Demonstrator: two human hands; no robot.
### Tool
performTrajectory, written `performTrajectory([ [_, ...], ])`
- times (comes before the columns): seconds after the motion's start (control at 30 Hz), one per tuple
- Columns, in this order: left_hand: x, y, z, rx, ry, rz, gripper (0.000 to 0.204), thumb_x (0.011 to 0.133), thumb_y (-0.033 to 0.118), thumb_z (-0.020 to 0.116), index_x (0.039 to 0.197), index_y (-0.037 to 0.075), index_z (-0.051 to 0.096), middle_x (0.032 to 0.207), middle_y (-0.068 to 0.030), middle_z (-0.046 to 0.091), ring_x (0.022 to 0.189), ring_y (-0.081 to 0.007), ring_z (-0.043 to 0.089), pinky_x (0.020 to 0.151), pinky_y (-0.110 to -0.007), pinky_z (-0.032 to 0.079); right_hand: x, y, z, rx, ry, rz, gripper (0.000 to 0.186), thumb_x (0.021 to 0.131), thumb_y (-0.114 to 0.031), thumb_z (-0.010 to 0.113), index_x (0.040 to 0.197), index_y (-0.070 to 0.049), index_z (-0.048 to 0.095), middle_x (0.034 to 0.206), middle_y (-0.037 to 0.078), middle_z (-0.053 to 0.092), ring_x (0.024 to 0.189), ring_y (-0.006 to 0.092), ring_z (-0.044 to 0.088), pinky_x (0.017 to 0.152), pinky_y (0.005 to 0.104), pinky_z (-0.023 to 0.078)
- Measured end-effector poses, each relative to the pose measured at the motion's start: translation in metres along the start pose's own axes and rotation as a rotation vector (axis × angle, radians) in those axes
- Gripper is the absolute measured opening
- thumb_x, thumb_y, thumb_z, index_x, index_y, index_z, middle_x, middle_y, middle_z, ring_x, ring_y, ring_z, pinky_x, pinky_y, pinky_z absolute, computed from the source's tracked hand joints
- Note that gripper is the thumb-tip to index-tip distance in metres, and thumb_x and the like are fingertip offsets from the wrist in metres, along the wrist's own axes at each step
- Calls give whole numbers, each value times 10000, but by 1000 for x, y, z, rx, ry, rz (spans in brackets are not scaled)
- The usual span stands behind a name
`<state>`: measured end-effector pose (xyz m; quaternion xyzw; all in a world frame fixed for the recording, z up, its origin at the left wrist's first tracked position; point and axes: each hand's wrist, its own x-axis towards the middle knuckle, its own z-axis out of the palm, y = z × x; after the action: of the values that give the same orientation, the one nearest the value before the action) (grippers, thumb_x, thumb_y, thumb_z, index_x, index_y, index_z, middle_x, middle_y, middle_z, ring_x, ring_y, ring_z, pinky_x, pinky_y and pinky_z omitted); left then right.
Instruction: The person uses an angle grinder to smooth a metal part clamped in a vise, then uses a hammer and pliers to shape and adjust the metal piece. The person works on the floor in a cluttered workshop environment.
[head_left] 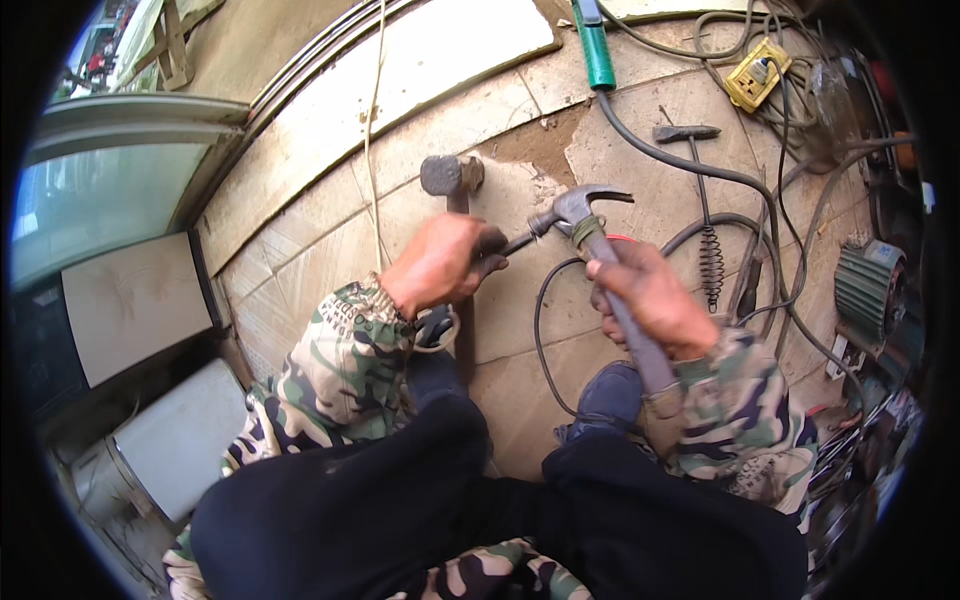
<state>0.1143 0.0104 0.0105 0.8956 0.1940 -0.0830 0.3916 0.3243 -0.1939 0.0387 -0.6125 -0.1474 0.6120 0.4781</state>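
My right hand (655,298) is wrapped round the handle of a claw hammer (576,207), whose claw points to the right. My left hand (440,262) is closed on a short dark rod-like piece (517,244); its exact kind cannot be made out. The rod's free end meets or nearly meets the hammer's striking face. Just beyond my left hand is the blocky head of a sledgehammer (442,175). Its handle runs back beneath that hand towards my left foot, partly hidden.
A chipping hammer (690,133) with a coiled handle lies on the tiles at right. Behind it are a green welding holder (594,50) with a thick cable and a yellow socket box (755,75). A finned motor (868,285) stands far right, a glass cabinet (115,205) far left.
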Motion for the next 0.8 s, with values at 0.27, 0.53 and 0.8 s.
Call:
performTrajectory([
  [0.27,-56,14,-50,-458,325,-207,231,975,177,725,1099,-17,708,895,-117,730,752,-144,670,636,-299,540,-17,-14,13,85,216,3,302,1048,-330,570,1059,-29,542,724,27,548,478,103,533,408,258,444],
  [0.53,-150,-45,-50,-724,521,-542,220,1043,228,597,1094,14,602,866,-31,624,750,-121,584,667,-282,507,-25,23,39,73,155,58,242,1038,-219,575,1100,14,555,753,46,533,520,115,532,467,268,439],
  [0.8,-164,-39,21,103,249,-561,728,662,402,942,1151,-4,586,1003,-177,633,953,-341,626,832,-444,528,-22,35,47,28,145,84,222,1027,-193,587,1073,20,548,759,55,532,528,131,543,466,278,443],
])
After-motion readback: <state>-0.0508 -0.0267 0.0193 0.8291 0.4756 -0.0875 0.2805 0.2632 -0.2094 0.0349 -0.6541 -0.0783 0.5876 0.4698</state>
